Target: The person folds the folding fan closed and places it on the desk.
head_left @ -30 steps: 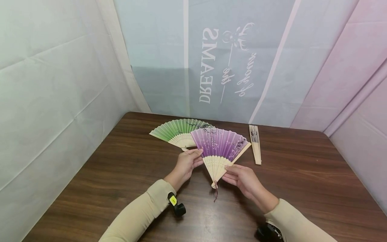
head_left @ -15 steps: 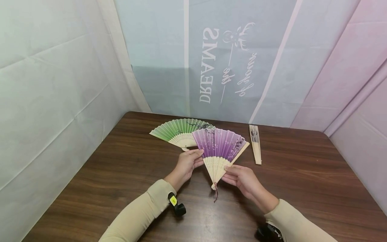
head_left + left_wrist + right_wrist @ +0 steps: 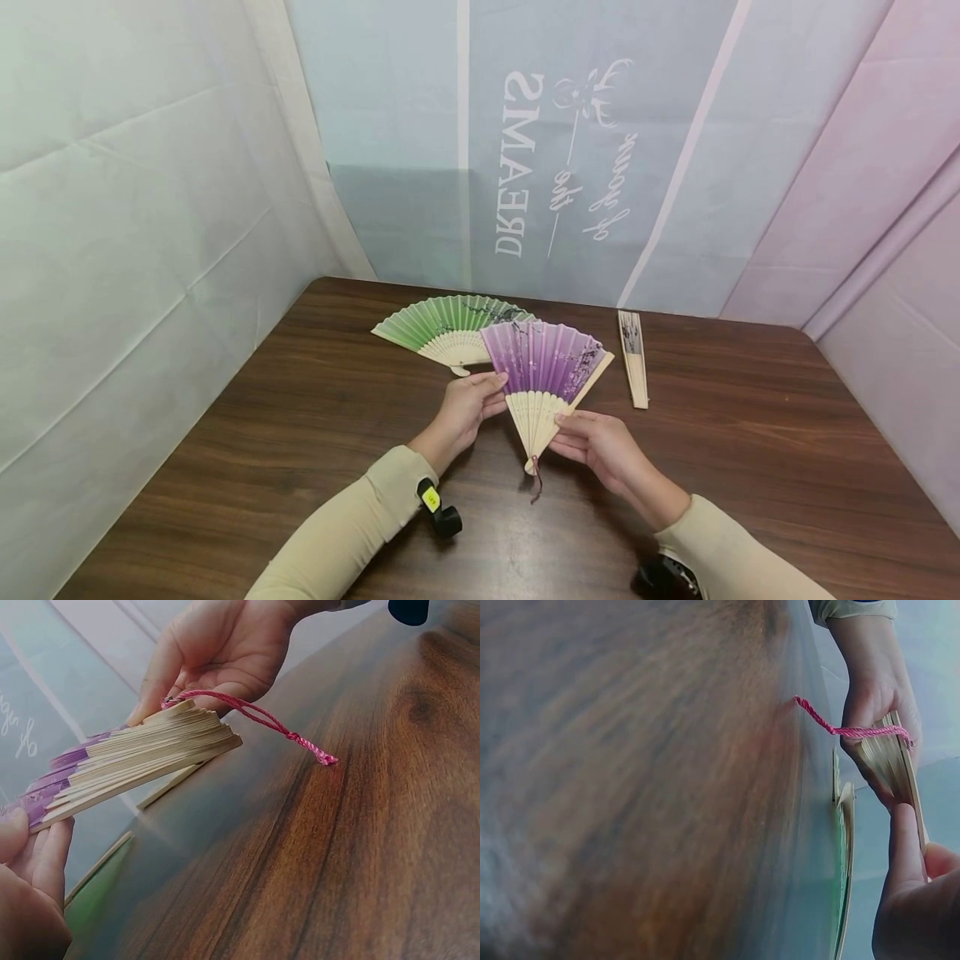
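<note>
Held above the table between both hands is a partly spread purple folding fan (image 3: pixel 543 362) with pale wooden ribs and dark blossom branches. My left hand (image 3: pixel 465 410) pinches its left outer edge, thumb on the front. On the other side, my right hand (image 3: pixel 597 446) pinches the lower right ribs between thumb and fingers. A pink cord (image 3: pixel 262 720) hangs from the fan's pivot end. Behind, a spread green folding fan (image 3: pixel 442 325) lies on the table, its right part hidden by the purple one. A closed folding fan (image 3: pixel 633 360) lies to the right.
The dark wooden table (image 3: pixel 750 450) has its back edge against a blue-grey cloth backdrop (image 3: pixel 405 125) with white lettering. A pale cloth (image 3: pixel 135 208) hangs at the left and a pinkish one (image 3: pixel 862 167) at the right. Black wrist cameras (image 3: pixel 447 521) sit by the sleeves.
The purple fan has narrowed slightly, its right edge drawn inward to the left. Its pivot end has dropped a little. Both hands keep their hold and have hardly moved.
</note>
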Action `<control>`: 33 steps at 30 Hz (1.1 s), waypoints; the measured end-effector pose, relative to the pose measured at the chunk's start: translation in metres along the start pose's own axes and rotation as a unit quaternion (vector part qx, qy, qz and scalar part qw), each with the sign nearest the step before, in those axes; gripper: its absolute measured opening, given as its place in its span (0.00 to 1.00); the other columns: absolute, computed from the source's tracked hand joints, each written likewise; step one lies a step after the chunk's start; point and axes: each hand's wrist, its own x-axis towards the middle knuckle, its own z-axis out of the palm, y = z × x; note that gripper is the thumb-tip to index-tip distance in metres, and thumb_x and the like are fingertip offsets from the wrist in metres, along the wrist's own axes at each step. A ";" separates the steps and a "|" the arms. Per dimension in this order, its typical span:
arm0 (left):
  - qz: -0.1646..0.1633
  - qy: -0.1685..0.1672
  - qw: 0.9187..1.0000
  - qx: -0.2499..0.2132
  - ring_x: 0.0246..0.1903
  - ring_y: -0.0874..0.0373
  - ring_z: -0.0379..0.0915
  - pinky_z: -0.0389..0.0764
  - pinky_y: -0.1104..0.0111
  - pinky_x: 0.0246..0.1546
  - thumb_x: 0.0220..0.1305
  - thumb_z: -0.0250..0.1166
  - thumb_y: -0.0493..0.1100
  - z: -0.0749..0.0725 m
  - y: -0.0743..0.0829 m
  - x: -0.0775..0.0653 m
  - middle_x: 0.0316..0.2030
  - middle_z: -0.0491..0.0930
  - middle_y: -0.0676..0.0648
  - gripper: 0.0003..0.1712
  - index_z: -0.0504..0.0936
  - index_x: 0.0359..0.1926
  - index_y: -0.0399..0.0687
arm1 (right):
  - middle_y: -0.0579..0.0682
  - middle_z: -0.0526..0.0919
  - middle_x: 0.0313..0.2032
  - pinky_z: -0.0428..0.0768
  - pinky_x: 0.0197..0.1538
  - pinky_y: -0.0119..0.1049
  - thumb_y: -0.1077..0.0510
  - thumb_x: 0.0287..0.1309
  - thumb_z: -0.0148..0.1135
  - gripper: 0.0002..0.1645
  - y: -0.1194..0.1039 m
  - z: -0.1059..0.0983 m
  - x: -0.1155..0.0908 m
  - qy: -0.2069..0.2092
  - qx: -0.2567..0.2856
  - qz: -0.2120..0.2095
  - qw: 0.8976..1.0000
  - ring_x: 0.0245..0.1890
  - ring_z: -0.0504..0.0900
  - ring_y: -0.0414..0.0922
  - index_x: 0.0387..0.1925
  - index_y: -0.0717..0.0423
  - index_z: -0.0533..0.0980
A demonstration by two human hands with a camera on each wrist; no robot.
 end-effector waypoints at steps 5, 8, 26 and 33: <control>-0.002 -0.001 1.000 0.002 0.25 0.67 0.80 0.88 0.74 0.34 0.69 0.60 0.32 0.001 0.000 -0.001 0.24 0.84 0.57 0.19 0.74 0.56 0.21 | 0.48 0.89 0.34 0.88 0.50 0.35 0.66 0.68 0.54 0.15 0.000 0.000 -0.001 0.003 -0.007 0.001 1.000 0.37 0.88 0.40 0.52 0.73 0.72; -0.003 -0.002 1.000 0.002 0.25 0.68 0.80 0.88 0.75 0.34 0.68 0.60 0.32 0.002 0.000 -0.001 0.24 0.84 0.57 0.19 0.74 0.56 0.21 | 0.48 0.89 0.34 0.88 0.49 0.35 0.66 0.68 0.53 0.16 0.000 0.001 -0.001 0.009 -0.010 0.003 1.000 0.37 0.88 0.40 0.53 0.74 0.71; -0.004 -0.010 1.000 0.018 0.25 0.68 0.80 0.88 0.74 0.36 0.69 0.61 0.33 0.003 -0.004 -0.001 0.24 0.82 0.56 0.20 0.74 0.57 0.22 | 0.49 0.89 0.34 0.88 0.49 0.35 0.66 0.68 0.53 0.19 0.000 0.000 -0.003 0.004 -0.018 0.001 1.000 0.37 0.88 0.40 0.55 0.78 0.69; -0.004 -0.011 1.000 0.015 0.24 0.68 0.79 0.88 0.75 0.34 0.68 0.61 0.32 0.004 -0.003 -0.001 0.23 0.82 0.56 0.20 0.74 0.57 0.21 | 0.48 0.89 0.35 0.88 0.50 0.35 0.64 0.68 0.54 0.15 0.000 -0.001 -0.003 -0.019 -0.018 0.004 1.000 0.38 0.88 0.39 0.51 0.71 0.73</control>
